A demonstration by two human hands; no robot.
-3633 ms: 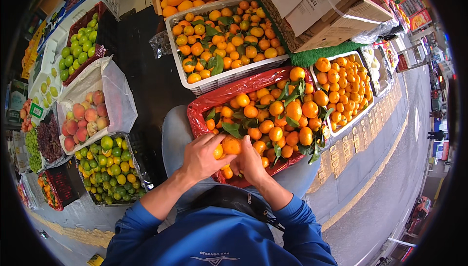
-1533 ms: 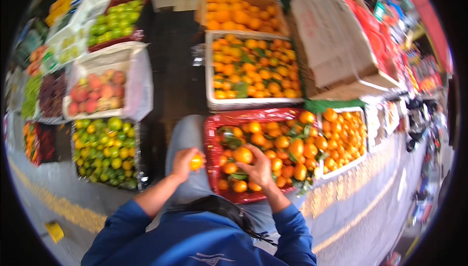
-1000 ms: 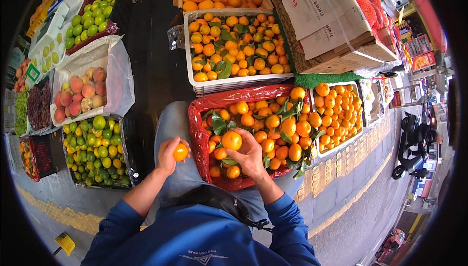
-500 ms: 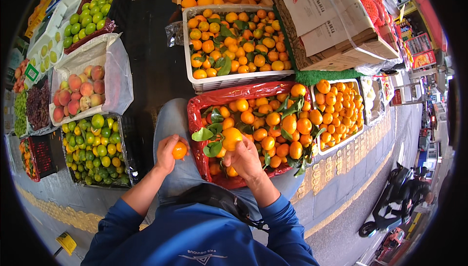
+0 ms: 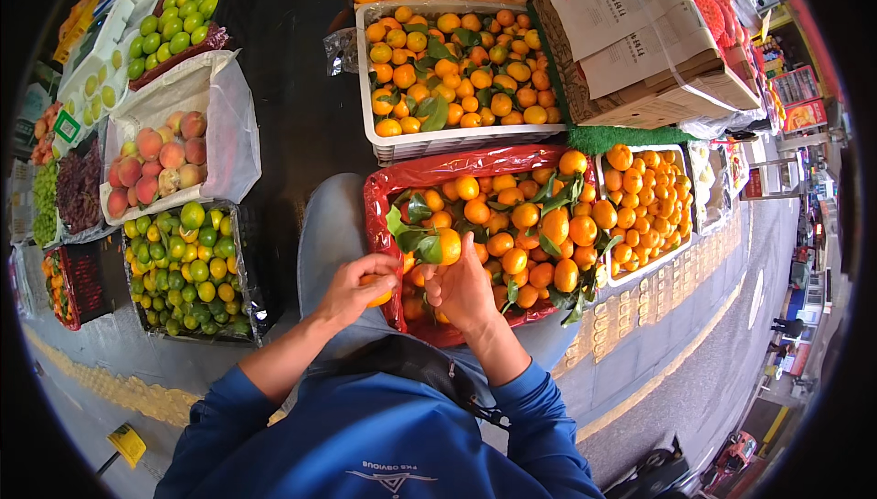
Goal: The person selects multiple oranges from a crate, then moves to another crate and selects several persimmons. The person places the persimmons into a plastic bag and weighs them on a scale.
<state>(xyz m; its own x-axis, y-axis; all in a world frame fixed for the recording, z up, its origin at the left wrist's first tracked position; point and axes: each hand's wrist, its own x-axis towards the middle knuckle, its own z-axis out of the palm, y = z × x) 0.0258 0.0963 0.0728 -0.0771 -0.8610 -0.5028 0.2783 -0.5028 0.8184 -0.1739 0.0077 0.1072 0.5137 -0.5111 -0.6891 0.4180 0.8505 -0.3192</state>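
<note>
Two hands work at the near edge of a red-lined crate (image 5: 475, 163) of leafy mandarins. Left hand (image 5: 352, 289) sits just outside the crate's near-left corner, fingers curled and closed round a small mandarin (image 5: 377, 296); only an orange sliver shows under the fingertips. Right hand (image 5: 464, 287) is inside the near edge, fingers drawn together and pinching a second, leaf-bearing mandarin (image 5: 446, 247) from below, with green leaves (image 5: 409, 241) spreading to its left. The two hands are near each other but apart.

Handling judgement: each fruit looks light, round and thin-skinned, likely soft enough to bruise under a hard squeeze; the peel offers fair grip. Best hold is a cupped grasp round the body, not the stem or leaves, which would probably tear away.

Surroundings: a white crate (image 5: 438, 138) of mandarins lies beyond the red one; a tray of smaller oranges (image 5: 645, 208) stands to its right. To the left are a box of green and yellow citrus (image 5: 187, 270), a lined box of peaches (image 5: 155, 165) and green apples (image 5: 174, 28). Cardboard cartons (image 5: 630, 33) occupy the far right corner of the stall
</note>
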